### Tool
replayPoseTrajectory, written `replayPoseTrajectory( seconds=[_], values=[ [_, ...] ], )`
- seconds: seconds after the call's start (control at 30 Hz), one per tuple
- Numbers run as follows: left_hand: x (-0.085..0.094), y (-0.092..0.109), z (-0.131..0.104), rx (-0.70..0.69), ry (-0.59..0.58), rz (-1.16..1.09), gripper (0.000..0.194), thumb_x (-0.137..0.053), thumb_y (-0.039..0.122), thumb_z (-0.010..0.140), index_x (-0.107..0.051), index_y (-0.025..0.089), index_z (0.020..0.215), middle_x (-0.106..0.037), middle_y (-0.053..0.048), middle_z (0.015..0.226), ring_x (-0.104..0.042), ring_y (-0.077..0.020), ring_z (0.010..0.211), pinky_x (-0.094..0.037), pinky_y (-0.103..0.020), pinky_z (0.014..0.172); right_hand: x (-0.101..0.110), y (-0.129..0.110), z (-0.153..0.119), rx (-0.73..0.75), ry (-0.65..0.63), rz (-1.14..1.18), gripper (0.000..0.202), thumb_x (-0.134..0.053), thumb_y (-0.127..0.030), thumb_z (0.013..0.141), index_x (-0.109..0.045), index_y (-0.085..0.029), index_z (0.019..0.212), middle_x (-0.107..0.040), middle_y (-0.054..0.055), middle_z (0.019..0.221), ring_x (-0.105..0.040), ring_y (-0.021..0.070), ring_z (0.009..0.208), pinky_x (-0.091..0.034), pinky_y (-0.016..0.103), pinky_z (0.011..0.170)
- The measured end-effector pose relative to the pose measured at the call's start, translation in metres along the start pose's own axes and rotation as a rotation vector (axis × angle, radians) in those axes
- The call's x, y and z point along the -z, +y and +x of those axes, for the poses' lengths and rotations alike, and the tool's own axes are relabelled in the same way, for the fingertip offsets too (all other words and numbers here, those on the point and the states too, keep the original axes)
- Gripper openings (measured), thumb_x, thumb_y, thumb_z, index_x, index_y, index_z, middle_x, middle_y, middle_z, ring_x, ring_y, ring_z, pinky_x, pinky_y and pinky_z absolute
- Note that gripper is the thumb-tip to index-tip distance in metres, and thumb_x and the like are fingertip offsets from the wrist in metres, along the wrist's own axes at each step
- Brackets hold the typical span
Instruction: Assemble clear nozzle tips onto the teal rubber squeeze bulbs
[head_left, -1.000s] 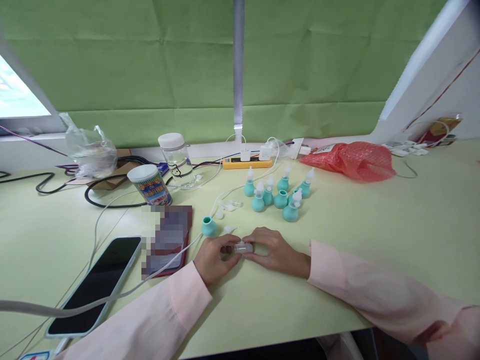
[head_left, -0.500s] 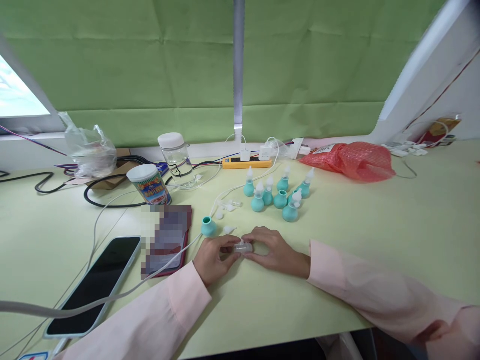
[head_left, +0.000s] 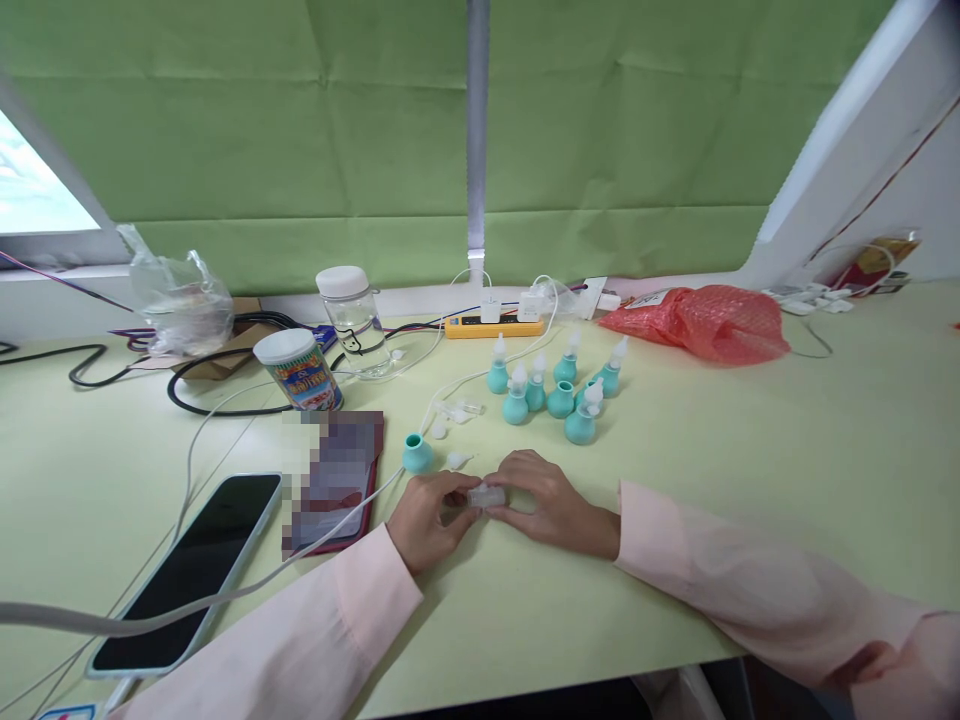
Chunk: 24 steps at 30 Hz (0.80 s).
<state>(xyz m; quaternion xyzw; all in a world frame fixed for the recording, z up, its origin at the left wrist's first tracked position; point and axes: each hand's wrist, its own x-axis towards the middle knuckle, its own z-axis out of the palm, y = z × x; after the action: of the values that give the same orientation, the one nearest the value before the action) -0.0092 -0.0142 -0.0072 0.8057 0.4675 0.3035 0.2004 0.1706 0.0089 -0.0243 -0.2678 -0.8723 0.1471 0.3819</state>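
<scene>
At the near side of the pale green table [head_left: 750, 450], the left hand [head_left: 424, 522] pinched one end of a short, clear plastic tube [head_left: 490, 496] between thumb and fingers, and the right hand [head_left: 555, 505] pinched the other. The tube lay directly between the two sets of fingertips, its long axis running roughly left to right, in line from hand to hand; neither hand was clearly nearer to it. Whether it touched the tabletop could not be told.

Just beyond the left hand sat an open-necked, round teal bulb [head_left: 418, 455], upright, with a small, white, pointed tip [head_left: 457, 460] lying to its right. A little farther were loose, small, clear and whitish plastic pieces [head_left: 459, 412]. Farther right stood a cluster of teal bulbs [head_left: 580, 425], most topped with translucent pointed nozzles, one plainly open at the neck. Beyond them, at the far edge, lay a yellow power strip [head_left: 456, 328] and, to its right, red bubble wrap [head_left: 731, 325].
</scene>
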Motion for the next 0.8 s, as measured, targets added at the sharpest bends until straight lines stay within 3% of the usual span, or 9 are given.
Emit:
replayPoseTrajectory(
  seconds=[0.2,0.33,0.57,0.73,0.8],
  values=[
    [-0.002,0.000,-0.002,-0.079,0.007,-0.008,0.021,-0.054,0.017,0.064,-0.058,0.016,0.084,-0.062,-0.002,0.066,-0.056,-0.0129,0.059,-0.045,-0.023,0.055,0.002,-0.005,0.000,-0.103,0.015,0.041,0.020,-0.059,-0.024,0.070,-0.049,-0.020,0.086,-0.058,0.002,0.079,-0.054,0.0140,0.074,-0.044,0.027,0.066],
    [-0.005,0.000,-0.003,-0.103,0.061,-0.003,0.021,-0.053,0.018,0.066,-0.058,0.016,0.086,-0.062,-0.002,0.065,-0.055,-0.0121,0.055,-0.044,-0.023,0.053,0.003,-0.005,-0.001,-0.054,0.011,0.055,0.019,-0.059,-0.024,0.070,-0.047,-0.021,0.085,-0.057,0.002,0.078,-0.053,0.0140,0.072,-0.044,0.027,0.064],
    [-0.003,0.000,-0.003,-0.167,0.121,-0.006,0.011,-0.057,0.017,0.062,-0.061,0.014,0.072,-0.057,-0.001,0.054,-0.050,-0.0108,0.047,-0.040,-0.021,0.045,0.002,-0.005,0.006,0.005,-0.060,0.070,0.020,-0.058,-0.024,0.072,-0.048,-0.021,0.089,-0.058,0.003,0.080,-0.054,0.0154,0.077,-0.044,0.029,0.067],
    [-0.002,0.002,-0.004,-0.092,0.248,0.002,0.019,-0.056,0.018,0.063,-0.060,0.014,0.081,-0.059,-0.002,0.059,-0.052,-0.0117,0.052,-0.044,-0.024,0.051,0.025,-0.006,0.035,0.009,-0.240,0.153,0.031,-0.063,-0.026,0.066,-0.050,-0.020,0.094,-0.058,0.003,0.089,-0.054,0.0148,0.081,-0.045,0.028,0.072],
    [-0.001,0.003,-0.004,-0.013,0.261,-0.005,0.020,-0.055,0.020,0.064,-0.059,0.014,0.082,-0.058,-0.001,0.060,-0.052,-0.0112,0.051,-0.045,-0.024,0.052,0.038,-0.005,0.047,-0.015,-0.180,0.153,0.033,-0.062,-0.026,0.067,-0.050,-0.020,0.097,-0.058,0.003,0.092,-0.054,0.0154,0.082,-0.046,0.029,0.071]
  ],
)
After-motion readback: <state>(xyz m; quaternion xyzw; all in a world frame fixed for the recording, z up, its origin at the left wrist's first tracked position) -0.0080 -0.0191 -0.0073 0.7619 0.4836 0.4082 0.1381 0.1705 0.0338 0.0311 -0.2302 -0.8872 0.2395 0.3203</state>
